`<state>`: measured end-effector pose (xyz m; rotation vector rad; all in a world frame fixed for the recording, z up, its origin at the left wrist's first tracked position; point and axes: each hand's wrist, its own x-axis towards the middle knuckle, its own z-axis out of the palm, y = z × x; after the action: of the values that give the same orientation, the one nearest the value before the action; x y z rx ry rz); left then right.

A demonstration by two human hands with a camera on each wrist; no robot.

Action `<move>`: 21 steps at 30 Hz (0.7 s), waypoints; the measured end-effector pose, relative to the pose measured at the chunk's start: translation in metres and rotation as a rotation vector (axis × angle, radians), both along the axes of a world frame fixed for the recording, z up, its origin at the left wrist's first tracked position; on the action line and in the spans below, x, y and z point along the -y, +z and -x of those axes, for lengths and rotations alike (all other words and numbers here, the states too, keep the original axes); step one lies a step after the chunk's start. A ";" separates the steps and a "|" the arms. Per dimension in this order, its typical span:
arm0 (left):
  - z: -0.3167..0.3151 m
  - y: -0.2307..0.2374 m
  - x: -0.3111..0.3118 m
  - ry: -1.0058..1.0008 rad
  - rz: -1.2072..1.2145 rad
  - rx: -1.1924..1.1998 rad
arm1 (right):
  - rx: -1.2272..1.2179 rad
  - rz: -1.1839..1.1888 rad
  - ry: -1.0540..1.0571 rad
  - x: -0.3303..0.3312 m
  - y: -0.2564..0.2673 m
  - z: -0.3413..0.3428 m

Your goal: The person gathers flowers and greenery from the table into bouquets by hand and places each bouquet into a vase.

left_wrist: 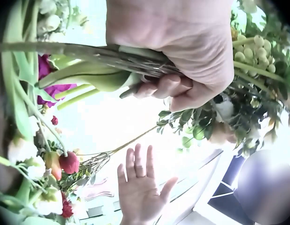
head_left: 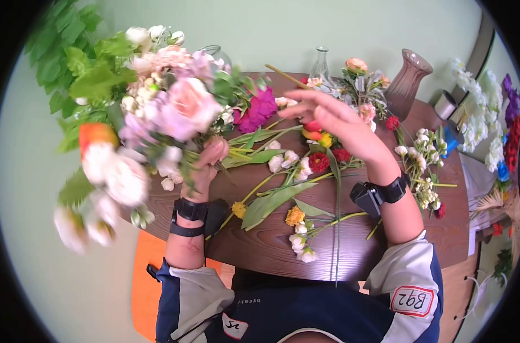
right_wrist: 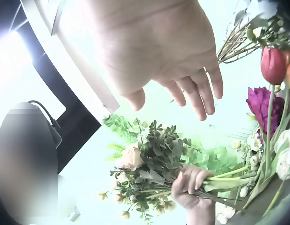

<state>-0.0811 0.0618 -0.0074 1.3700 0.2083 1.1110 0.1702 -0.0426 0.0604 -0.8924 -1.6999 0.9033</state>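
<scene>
Blurred bouquet (head_left: 163, 114) partly hides the left of the hands (head_left: 212, 154), gripping stems (left_wrist: 110, 56).

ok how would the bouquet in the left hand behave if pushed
The bouquet would probably feel top-heavy: its blooms spread far wider than the stems in the left hand. Outer blooms might sway, reaching past the grip. The stems look stiff, jutting nearly straight.

"Any way through for the right grip (head_left: 347, 128)?"
"Above the loose flowers (head_left: 318, 162) on the tabletop (head_left: 266, 251), yes."
"Leftward?"
"The bouquet (head_left: 183, 108) in the left grip (head_left: 213, 151) bars it."
"Far right?"
"A tinted glass vase (head_left: 408, 86) stands near the tabletop's far edge."
</scene>
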 end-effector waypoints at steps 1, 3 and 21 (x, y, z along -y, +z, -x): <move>0.002 0.001 -0.005 -0.131 0.035 0.115 | -0.022 0.080 -0.002 0.002 0.000 0.006; 0.006 0.000 -0.010 -0.253 0.072 0.229 | 0.163 0.023 -0.010 -0.001 -0.008 0.009; -0.014 -0.043 0.029 -0.234 0.014 -0.017 | 0.450 0.158 -0.216 0.013 -0.063 0.093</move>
<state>-0.0669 0.0328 -0.0508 1.3539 0.0656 0.9009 0.0775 -0.0555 -0.0031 -1.4407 -1.8749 0.7325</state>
